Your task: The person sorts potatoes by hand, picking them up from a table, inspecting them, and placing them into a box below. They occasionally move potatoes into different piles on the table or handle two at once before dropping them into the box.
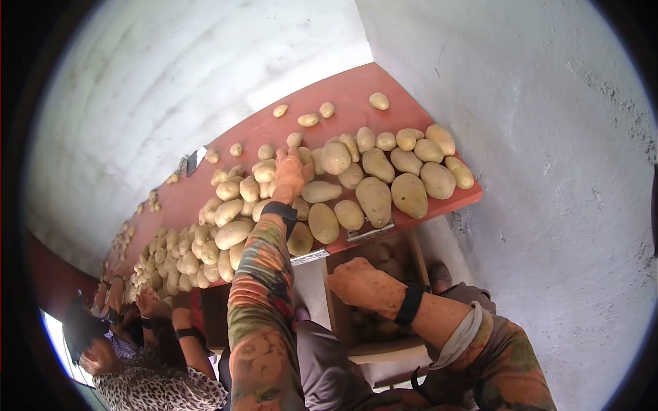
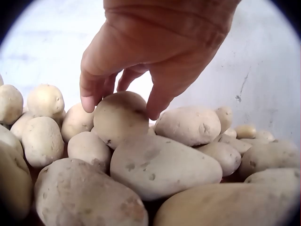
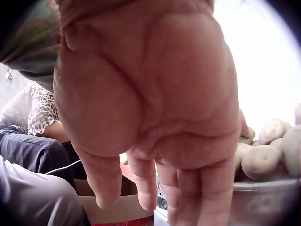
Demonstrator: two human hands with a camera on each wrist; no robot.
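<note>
My left hand reaches into the potatoes on the red table. In the left wrist view, its thumb and fingers pinch a roundish potato from above, among other potatoes. A long pale potato lies just in front of it. My right hand hangs below the table edge, over an open box with potatoes inside. The right wrist view shows that hand's palm, with loose fingers pointing down and nothing held.
Potatoes lie in a long heap on the red table, with a few small ones toward the back wall. A grey wall borders the right side. Another person sits at the left. Metal strips line the front edge.
</note>
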